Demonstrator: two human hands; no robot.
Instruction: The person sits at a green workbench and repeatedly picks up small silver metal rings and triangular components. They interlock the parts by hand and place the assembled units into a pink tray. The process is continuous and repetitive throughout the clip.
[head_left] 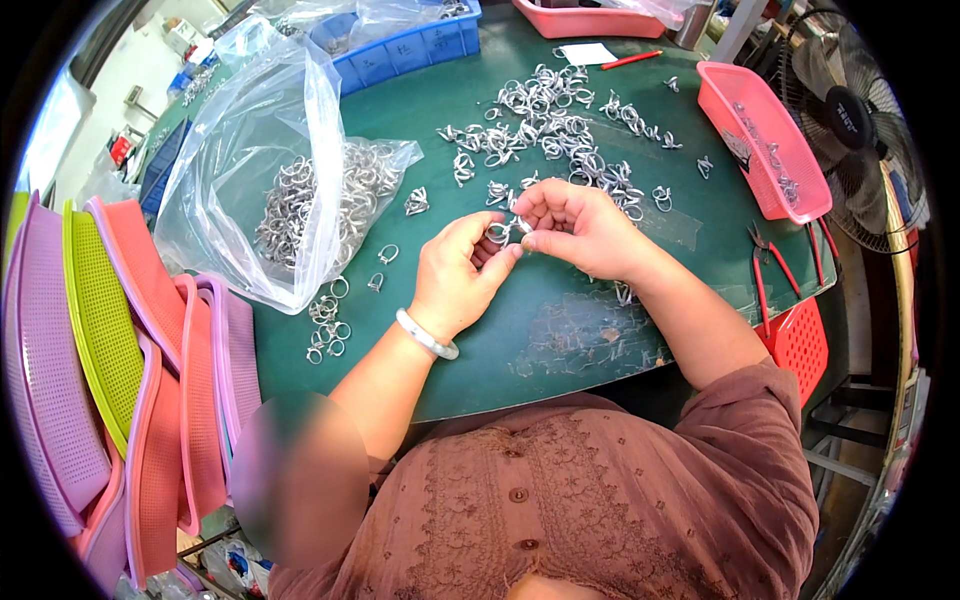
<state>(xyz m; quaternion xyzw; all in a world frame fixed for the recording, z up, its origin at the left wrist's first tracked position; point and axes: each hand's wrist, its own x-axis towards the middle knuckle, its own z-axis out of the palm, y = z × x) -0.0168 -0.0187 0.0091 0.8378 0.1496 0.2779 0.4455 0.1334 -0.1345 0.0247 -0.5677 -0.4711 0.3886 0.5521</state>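
Observation:
Over the green table my two hands meet, fingertips nearly touching. My left hand (452, 275), with a pale bangle (427, 335) on its wrist, pinches a silver-coloured ring (497, 234) between thumb and fingers. My right hand (590, 232) is closed at the ring's side, thumb against the fingers; a bit of silver metal shows there, but whether it is the same ring or another one cannot be made out. Just beyond the hands spreads a loose pile of similar rings (545, 95). A few more rings (328, 325) lie left of my left forearm.
A clear plastic bag (245, 150) full of rings lies at left. Stacked purple, green and pink baskets (200, 400) stand beside the table. At right are a pink basket (735, 100), red-handled pliers (762, 280) and a fan (850, 115). A blue crate (410, 55) sits at the back.

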